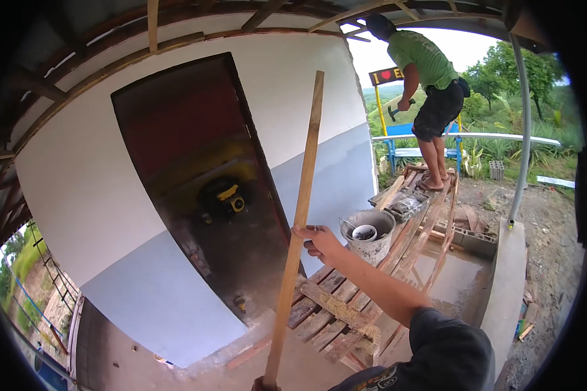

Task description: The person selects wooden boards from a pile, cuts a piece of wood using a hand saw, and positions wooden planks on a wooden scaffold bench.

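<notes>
A long, narrow wooden strip (301,195) stands tilted in front of me, its upper end leaning right. My right hand (319,244) is closed on it at about mid-length, thumb and fingers pinching the edge. At the bottom of the view, my left hand (263,384) is wrapped around the strip's lower end; most of this hand is cut off by the frame. Behind the strip is a wall painted white above and pale blue below (195,300), with a dark doorway (195,163).
A plank scaffold (346,296) runs away to the right, bearing a cement-stained bucket (378,244) with a white cup (364,233). On its far end stands a co-worker (430,65) holding a hammer (398,111). A grey post (523,130) rises at right. Rafters (176,43) hang overhead.
</notes>
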`<state>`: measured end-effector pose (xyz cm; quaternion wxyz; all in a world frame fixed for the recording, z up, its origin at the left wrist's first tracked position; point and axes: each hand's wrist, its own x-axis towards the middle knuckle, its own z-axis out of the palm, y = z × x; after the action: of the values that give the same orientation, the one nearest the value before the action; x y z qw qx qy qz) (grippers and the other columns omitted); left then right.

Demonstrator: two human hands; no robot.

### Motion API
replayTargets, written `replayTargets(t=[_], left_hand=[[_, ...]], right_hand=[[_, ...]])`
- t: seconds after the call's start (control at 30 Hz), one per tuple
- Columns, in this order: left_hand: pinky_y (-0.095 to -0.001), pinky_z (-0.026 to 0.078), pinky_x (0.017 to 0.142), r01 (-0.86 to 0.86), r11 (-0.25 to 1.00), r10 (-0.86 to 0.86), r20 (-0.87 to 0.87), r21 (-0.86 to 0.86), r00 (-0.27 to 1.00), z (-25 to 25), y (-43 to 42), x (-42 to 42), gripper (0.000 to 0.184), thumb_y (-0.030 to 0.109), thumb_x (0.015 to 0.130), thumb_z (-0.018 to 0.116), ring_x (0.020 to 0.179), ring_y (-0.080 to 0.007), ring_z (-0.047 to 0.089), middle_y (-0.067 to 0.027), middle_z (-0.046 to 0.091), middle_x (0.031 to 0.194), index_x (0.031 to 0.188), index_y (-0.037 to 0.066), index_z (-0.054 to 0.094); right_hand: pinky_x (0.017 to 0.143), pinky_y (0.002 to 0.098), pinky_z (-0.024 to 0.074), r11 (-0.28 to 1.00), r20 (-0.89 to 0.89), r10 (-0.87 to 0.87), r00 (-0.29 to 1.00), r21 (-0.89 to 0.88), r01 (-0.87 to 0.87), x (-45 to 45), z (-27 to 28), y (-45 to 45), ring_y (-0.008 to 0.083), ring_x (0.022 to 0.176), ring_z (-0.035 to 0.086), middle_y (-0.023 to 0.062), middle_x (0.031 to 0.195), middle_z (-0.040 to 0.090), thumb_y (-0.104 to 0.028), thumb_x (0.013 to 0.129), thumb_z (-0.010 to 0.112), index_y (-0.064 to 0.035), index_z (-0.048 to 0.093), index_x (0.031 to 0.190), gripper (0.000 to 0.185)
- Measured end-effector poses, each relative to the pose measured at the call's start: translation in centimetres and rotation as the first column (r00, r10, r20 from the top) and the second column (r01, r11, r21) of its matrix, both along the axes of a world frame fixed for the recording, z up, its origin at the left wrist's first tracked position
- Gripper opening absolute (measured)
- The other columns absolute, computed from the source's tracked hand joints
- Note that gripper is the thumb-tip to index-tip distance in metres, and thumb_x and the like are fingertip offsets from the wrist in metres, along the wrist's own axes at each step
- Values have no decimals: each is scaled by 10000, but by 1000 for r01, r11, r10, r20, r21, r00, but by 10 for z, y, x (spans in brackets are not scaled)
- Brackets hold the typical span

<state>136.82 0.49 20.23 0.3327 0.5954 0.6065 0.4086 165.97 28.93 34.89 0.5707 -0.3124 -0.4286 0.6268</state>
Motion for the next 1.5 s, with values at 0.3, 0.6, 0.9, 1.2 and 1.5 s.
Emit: replayTargets(t=[0.3, 0.6, 0.9, 1.2, 1.5], left_hand=[[-440, 568, 835, 7, 986, 2, 51, -168, 999, -48, 0, -5, 683, 234, 860, 810, 951, -381, 721, -224, 701, 1053, 1412, 17, 471], [-449, 567, 813, 210, 945, -204, 48, -253, 978, -92, 21, 24, 639, 266, 852, 845, 933, -401, 724, -225, 714, 1017, 1349, 13, 534], [-453, 534, 658, 253, 904, -342, -225, -346, 912, -145, 60, 71, 500, 376, 807, 916, 721, -354, 706, -184, 686, 764, 972, 16, 611], [-423, 466, 620, 99, 973, -149, -241, -209, 959, -161, 40, 90, 466, 271, 754, 945, 635, -287, 512, -141, 606, 720, 906, -1, 598], [-508, 487, 867, 173, 979, -51, -698, 105, 714, -136, 118, 144, 482, 379, 756, 911, 1066, -345, 613, -94, 645, 1041, 1051, 96, 654]], right_hand=[[469, 256, 190, 967, -137, -104, 985, -244, 68, -1, -119, -106, 27, 498, 293, -97, 683, 440, -210, 976, 780, -69, 690, 1036, 178], [511, 250, 230, 871, -102, -290, 952, -440, 218, 2, -189, -159, 41, 546, 365, -67, 775, 557, -197, 1003, 743, -96, 688, 1042, 122], [549, 252, 312, 882, 181, -226, 957, -379, 280, 3, -197, -190, 34, 648, 477, -42, 824, 641, -284, 988, 762, -72, 724, 1190, 296], [945, 351, 481, 974, 236, -143, 961, -140, 180, 62, -243, -184, 185, 1053, 612, 76, 1082, 688, -339, 972, 766, -16, 673, 1276, 454], [630, 290, 442, 872, 414, -16, 910, -439, 215, 150, -286, -135, 99, 741, 561, 1, 864, 682, -393, 1028, 675, 8, 700, 1212, 442]])
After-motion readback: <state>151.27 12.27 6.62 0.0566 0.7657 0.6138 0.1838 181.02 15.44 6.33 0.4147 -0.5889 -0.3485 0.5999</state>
